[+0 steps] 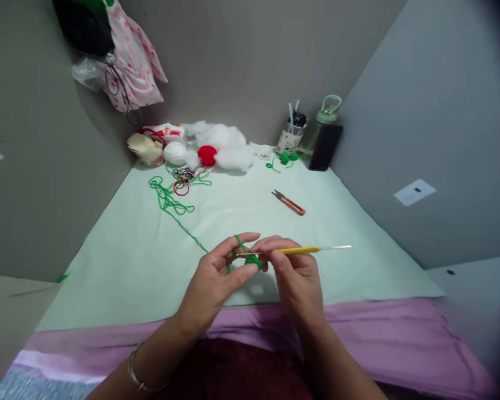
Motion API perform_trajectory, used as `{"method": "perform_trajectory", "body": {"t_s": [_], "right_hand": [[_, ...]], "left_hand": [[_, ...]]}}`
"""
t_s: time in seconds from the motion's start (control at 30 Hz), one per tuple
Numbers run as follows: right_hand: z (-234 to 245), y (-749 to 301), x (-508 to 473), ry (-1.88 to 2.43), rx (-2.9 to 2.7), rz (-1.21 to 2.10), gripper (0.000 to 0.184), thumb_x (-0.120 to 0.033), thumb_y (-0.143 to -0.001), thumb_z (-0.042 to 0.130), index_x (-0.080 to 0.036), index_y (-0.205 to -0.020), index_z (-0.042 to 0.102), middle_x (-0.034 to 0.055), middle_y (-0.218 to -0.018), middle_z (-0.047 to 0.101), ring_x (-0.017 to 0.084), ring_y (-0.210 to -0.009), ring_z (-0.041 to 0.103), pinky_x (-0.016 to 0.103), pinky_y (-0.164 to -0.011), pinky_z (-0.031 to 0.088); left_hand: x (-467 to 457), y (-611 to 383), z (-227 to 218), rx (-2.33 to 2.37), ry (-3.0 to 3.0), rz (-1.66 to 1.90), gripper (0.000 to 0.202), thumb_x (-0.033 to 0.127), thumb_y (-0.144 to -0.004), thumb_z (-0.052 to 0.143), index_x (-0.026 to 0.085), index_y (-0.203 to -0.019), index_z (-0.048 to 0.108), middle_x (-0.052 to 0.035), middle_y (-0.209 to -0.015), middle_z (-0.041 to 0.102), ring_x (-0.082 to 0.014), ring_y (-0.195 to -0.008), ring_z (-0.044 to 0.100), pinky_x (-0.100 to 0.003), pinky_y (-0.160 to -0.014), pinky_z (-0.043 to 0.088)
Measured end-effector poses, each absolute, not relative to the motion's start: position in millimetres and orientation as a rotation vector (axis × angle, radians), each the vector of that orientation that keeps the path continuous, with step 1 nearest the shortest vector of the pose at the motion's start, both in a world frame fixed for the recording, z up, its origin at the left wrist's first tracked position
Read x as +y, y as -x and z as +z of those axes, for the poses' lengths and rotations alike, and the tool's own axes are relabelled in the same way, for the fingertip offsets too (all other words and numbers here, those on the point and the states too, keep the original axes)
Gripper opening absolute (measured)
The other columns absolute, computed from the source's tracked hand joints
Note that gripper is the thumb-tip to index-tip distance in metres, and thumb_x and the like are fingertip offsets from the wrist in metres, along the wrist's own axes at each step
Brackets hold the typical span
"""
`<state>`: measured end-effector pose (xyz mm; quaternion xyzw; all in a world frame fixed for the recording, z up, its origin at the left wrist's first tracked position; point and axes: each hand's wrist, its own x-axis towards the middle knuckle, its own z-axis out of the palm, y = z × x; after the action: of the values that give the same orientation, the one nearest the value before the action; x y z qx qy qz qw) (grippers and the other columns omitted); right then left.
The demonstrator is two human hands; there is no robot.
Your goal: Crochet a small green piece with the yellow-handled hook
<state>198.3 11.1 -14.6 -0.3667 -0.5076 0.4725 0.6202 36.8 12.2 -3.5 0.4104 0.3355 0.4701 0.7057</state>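
Observation:
My left hand [219, 272] pinches a small green crochet piece [252, 259] between thumb and fingers, with green yarn looped over the forefinger. The yarn [170, 200] trails away up and left across the pale green cloth [120, 261] to a loose tangle. My right hand [294, 272] is closed on a crochet hook [304, 250] with a yellow handle. Its metal shaft lies level, with one end at the green piece and the other end sticking out to the right. Both hands hover just above the cloth near its front edge.
Orange thread snips [289, 203] lie beyond my hands. At the back stand white stuffing [227, 144], a red ball [207, 155], a white ball [175, 153], a cup of tools [290, 136], a bottle [320, 128], a dark phone [325, 147] and small green pieces [286, 158]. Walls close in on both sides.

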Motion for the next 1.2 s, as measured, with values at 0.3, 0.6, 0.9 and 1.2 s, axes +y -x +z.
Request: {"method": "perform_trajectory", "body": {"t_s": [0.3, 0.6, 0.9, 1.2], "right_hand": [[-9.7, -198.0, 14.0, 0.790, -1.075, 1.138, 0.021, -0.039, -0.100, 0.066, -0.021, -0.091, 0.071, 0.0039, -0.087, 0.076, 0.012, -0.062, 0.060, 0.027, -0.060, 0.050], [-5.3, -203.9, 5.7, 0.779, -1.273, 0.995, 0.019, -0.027, -0.107, 0.053, -0.024, -0.099, 0.071, 0.0025, -0.095, 0.077, 0.012, -0.068, 0.067, 0.028, -0.065, 0.055], [-16.1, -204.3, -1.4, 0.827, -1.804, 0.194, 0.030, -0.011, -0.098, 0.062, -0.028, -0.120, 0.073, 0.0060, -0.103, 0.078, 0.021, -0.091, 0.075, 0.034, -0.076, 0.063], [-13.4, -201.2, 2.6, 0.810, -1.371, 0.589, 0.024, -0.012, -0.102, 0.056, -0.025, -0.106, 0.077, 0.0033, -0.089, 0.073, 0.015, -0.073, 0.066, 0.030, -0.063, 0.056]], "left_hand": [[11.7, -30.4, -2.8, 0.754, -0.851, 1.050, 0.035, 0.033, -0.086, 0.082, 0.028, -0.121, 0.078, -0.0029, -0.099, 0.068, -0.0173, -0.094, 0.061, -0.030, -0.093, 0.044], [11.6, -27.1, -5.0, 0.849, -0.981, 1.088, 0.034, 0.030, -0.086, 0.082, 0.033, -0.120, 0.079, -0.0013, -0.093, 0.063, -0.0177, -0.094, 0.057, -0.028, -0.088, 0.044], [9.4, -31.9, -4.8, 0.927, -1.004, 1.207, 0.043, 0.024, -0.084, 0.084, 0.034, -0.126, 0.077, 0.0008, -0.092, 0.063, -0.0147, -0.092, 0.056, -0.025, -0.091, 0.043], [19.4, -29.9, -1.0, 0.582, -0.542, 0.995, 0.038, 0.021, -0.079, 0.087, 0.016, -0.116, 0.081, 0.0060, -0.073, 0.048, 0.0000, -0.051, 0.022, -0.017, -0.055, 0.033]]}}
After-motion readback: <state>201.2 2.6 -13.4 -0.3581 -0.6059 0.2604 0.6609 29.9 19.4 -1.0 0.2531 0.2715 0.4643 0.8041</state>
